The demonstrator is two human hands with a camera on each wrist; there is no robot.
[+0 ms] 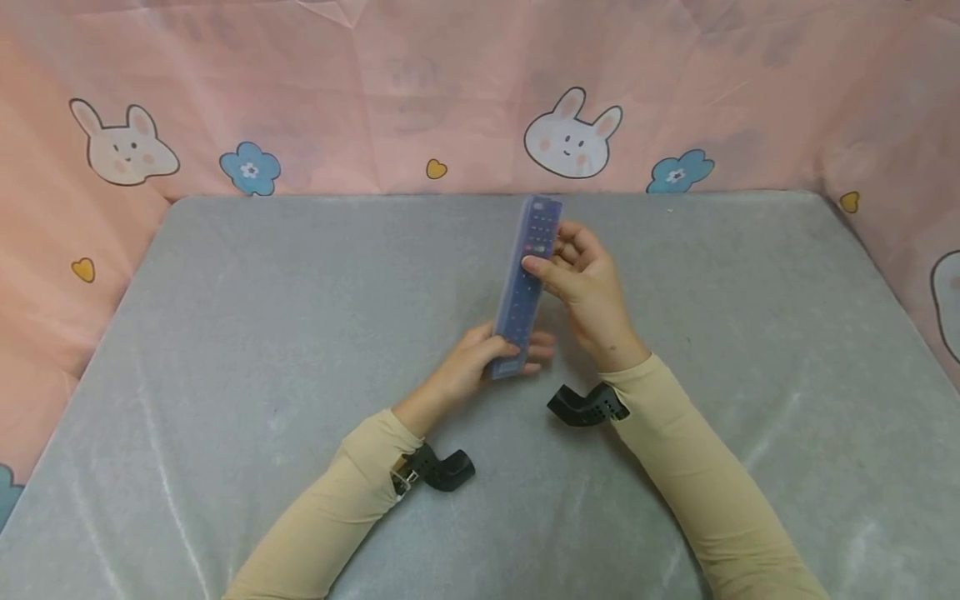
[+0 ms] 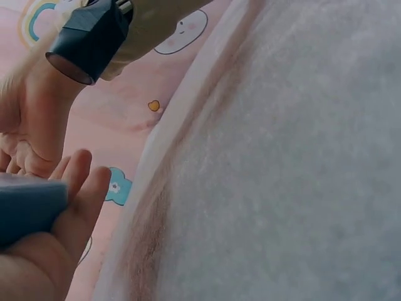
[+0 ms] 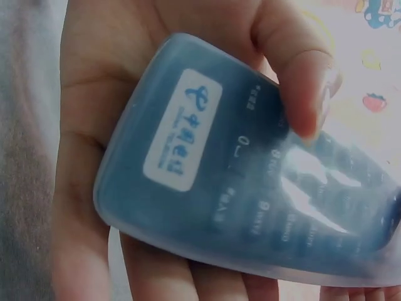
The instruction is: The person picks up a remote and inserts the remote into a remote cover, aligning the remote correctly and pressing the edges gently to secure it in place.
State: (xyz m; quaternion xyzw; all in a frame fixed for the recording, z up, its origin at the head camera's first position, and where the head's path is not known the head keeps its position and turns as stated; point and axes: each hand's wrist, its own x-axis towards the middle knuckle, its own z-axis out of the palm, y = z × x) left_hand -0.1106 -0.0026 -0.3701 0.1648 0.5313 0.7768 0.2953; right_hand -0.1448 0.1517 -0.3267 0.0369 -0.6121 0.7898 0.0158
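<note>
A long remote control in a translucent cover is held tilted above the table, button face up. My left hand holds its lower end, thumb on the face and fingers behind, their tips showing past the right edge. Higher up, my right hand pinches it at the right edge, thumb over the buttons. In the right wrist view the remote's lower end bears a white label and lies across the left palm. Only a blurred blue end of it shows in the left wrist view.
A grey cloth-covered table lies beneath both hands. Behind it hangs a pink curtain printed with rabbits, flowers and hearts. Dark wrist camera mounts stick out from both beige sleeves.
</note>
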